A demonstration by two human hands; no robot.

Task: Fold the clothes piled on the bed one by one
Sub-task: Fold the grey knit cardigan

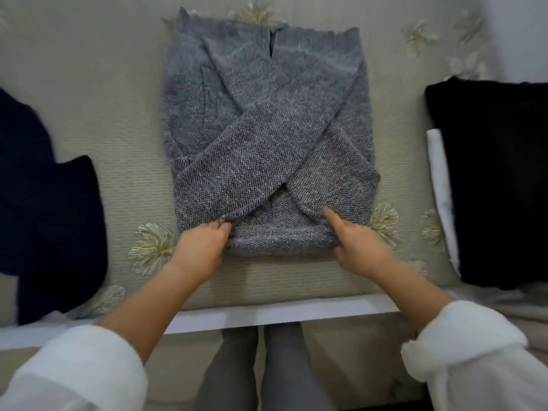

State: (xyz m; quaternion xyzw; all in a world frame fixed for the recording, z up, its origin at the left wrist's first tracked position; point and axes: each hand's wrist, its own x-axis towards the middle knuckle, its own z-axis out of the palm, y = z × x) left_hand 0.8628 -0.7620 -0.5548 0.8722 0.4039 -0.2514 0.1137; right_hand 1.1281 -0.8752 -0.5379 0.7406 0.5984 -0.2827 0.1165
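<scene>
Our left hand [201,247] and right hand [360,246] each grip a near corner of the grey sweater [267,129], fingers curled round its rolled-up hem, the right forefinger lying straight on a sleeve. We see the sweater flat in the middle of the bed [103,120], sleeves crossed over its front. Navy clothes [44,218] lie to its left, black clothes [498,173] to its right, both apart from it.
</scene>
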